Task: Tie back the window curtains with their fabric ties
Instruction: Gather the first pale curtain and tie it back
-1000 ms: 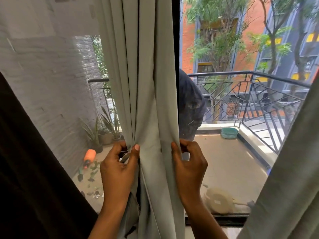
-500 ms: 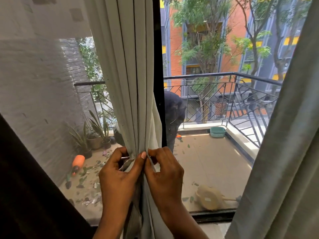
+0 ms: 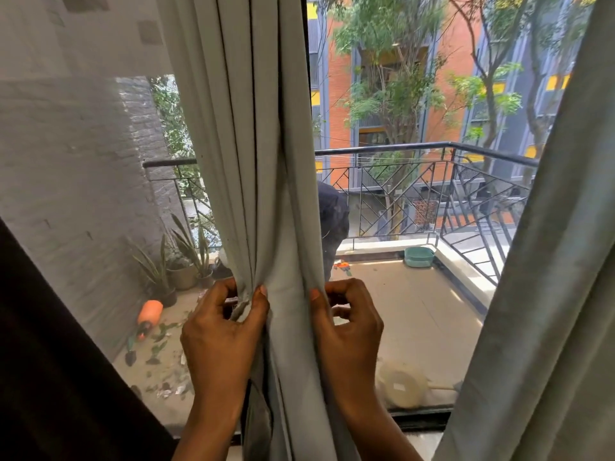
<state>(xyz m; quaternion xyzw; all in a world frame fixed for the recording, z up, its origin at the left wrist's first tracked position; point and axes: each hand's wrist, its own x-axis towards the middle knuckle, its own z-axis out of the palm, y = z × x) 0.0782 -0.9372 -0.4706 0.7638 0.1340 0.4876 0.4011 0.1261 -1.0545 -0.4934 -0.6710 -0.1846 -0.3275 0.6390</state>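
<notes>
Curtain (image 3: 266, 161): hangs in the middle of the window, between the two hands, gathered into a narrow bundle at hand height.
Room: a dark drape (image 3: 50, 361) fills the near left corner; a second pale curtain (image 3: 549, 294) hangs down the right side.
Outside: the glass looks onto a balcony floor (image 3: 416, 311), flat and beige, littered with leaves at the left.
Balcony things: potted plants (image 3: 183, 261) stand at the far left by a grey brick wall (image 3: 66, 194); an orange pot (image 3: 150, 311) lies near them; a teal basin (image 3: 418, 256) sits at the far right corner.
Railing (image 3: 432, 148): dark metal bars in slanted geometric patterns; trees and an orange and grey building (image 3: 339, 94) lie beyond.
Cloth: pale grey-green, matte and smooth, falling in long vertical pleats that pinch together where it is gripped.
Left hand (image 3: 219, 337): raised with its back to the camera, thumb and curled fingers pinching the bunched folds at the curtain's left side.
Right hand (image 3: 349, 334): level with the left, thumb on the front of the curtain's right edge, fingers curled behind it, gripping that edge.
Tie: whether a fabric tie lies among the folds cannot be told.
</notes>
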